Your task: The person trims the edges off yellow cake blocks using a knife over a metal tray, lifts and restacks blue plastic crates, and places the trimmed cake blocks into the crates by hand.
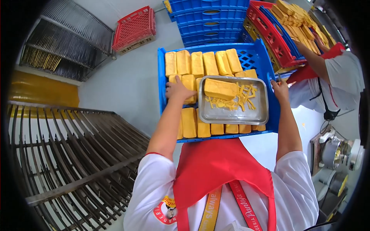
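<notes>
A blue crate (214,47) in front of me holds rows of yellow bread loaves (197,64). My left hand (179,91) is on a loaf (189,81) at the crate's left side, thumb and fingers spread around it. A metal tray (233,117) rests on top of the loaves at the right. In it lie one loaf (221,89) and several thin yellow strips (246,96). My right hand (280,91) is closed at the crate's right rim. A slim dark tool, apparently a small knife (279,77), sticks up from its fingers.
Stacked blue crates (212,23) stand just beyond. At the right a co-worker (331,79) reaches into another crate piled with yellow pieces (298,25). A metal rack (77,154) stands at the left, a red crate (135,27) on the floor behind. Mixing equipment (332,152) is at the far right.
</notes>
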{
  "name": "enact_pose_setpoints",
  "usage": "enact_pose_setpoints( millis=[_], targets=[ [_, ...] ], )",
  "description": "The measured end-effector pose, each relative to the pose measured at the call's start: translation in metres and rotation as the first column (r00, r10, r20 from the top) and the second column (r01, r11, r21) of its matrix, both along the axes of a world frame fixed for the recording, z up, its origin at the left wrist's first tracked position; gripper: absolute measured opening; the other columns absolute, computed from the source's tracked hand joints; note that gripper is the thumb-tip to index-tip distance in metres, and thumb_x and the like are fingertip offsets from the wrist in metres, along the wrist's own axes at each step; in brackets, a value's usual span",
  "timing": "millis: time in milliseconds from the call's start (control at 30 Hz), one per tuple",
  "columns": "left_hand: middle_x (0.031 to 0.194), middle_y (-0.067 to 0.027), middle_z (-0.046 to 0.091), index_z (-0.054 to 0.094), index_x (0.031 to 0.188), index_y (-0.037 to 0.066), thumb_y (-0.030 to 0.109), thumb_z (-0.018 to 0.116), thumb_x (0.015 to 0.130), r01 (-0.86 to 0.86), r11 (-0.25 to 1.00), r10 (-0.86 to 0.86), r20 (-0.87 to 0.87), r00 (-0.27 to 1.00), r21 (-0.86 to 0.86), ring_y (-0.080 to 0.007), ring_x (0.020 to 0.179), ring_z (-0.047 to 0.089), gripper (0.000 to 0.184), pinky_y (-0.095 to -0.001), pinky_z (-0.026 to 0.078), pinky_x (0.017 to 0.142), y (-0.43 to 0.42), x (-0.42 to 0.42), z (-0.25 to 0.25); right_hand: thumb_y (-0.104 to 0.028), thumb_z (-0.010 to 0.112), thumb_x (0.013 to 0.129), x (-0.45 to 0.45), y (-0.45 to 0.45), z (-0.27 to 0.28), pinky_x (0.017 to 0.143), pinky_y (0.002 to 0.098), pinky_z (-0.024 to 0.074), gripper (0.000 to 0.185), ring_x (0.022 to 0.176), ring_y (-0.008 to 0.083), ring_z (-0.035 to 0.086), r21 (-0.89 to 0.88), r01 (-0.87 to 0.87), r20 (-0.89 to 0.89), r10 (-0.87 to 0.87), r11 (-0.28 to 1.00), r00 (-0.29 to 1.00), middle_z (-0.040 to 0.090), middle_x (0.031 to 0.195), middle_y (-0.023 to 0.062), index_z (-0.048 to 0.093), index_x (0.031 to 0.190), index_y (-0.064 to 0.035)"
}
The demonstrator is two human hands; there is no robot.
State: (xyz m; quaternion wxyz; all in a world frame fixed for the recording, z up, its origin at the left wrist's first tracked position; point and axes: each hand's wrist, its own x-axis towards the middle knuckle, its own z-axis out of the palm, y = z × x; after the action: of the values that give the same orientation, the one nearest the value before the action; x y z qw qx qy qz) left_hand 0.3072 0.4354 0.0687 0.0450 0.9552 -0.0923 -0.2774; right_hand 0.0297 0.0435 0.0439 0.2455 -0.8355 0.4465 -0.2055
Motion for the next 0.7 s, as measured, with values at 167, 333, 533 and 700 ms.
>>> enact_pose_setpoints(
  millis=[167,333,533,700],
  targets=[
    [0.136,-0.0184,0.05,0.045,0.141,0.009,0.019,0.076,0.069,0.662,0.608,-0.344,0.606,0.717,-0.437,-0.034,0.127,0.048,0.079,-0.0457,0.043,0.102,-0.032,-0.026,0.031,-0.043,0.07,0.078,0.003,0.019,0.011,0.075,0.0462,0.0499,0.047,0.085,0.0393,0.067,-0.022,0.017,0.033,-0.016,1.0,0.999,0.069,0.085,0.023,0.067,0.097,-0.0007],
    [0.127,-0.0111,0.057,0.054,0.13,0.009,0.012,0.076,0.066,0.917,0.337,-0.638,0.665,0.388,-0.212,-0.0297,0.122,0.052,0.068,-0.0439,0.043,0.097,-0.082,-0.086,0.032,-0.046,0.066,0.079,0.005,0.031,0.023,0.082,0.0491,0.0517,0.053,0.096,0.0415,0.067,-0.06,0.078,-0.066,-0.082,0.995,0.994,0.069,0.097,0.0249,0.066,0.107,-0.0012],
    [0.123,-0.0137,0.06,0.056,0.124,0.007,0.004,0.082,0.065,0.6,0.392,-0.406,0.454,0.793,-0.697,-0.0338,0.118,0.055,0.065,-0.0432,0.044,0.099,-0.069,-0.101,0.053,-0.052,0.066,0.079,0.001,0.047,0.051,0.085,0.0494,0.0514,0.068,0.098,0.0431,0.066,-0.083,0.089,-0.154,-0.101,0.993,0.983,0.069,0.101,0.025,0.058,0.125,-0.0023],
    [0.122,-0.008,0.059,0.054,0.127,0.005,-0.007,0.084,0.063,0.398,0.25,-0.216,0.349,0.912,-0.883,-0.0228,0.12,0.055,0.072,-0.0334,0.044,0.102,-0.051,-0.122,0.068,-0.056,0.059,0.086,0.006,0.068,0.103,0.082,0.0454,0.0502,0.064,0.094,0.0374,0.067,-0.197,-0.061,0.053,0.073,0.979,0.996,0.069,0.101,0.0208,0.059,0.123,-0.0037]
  ],
)
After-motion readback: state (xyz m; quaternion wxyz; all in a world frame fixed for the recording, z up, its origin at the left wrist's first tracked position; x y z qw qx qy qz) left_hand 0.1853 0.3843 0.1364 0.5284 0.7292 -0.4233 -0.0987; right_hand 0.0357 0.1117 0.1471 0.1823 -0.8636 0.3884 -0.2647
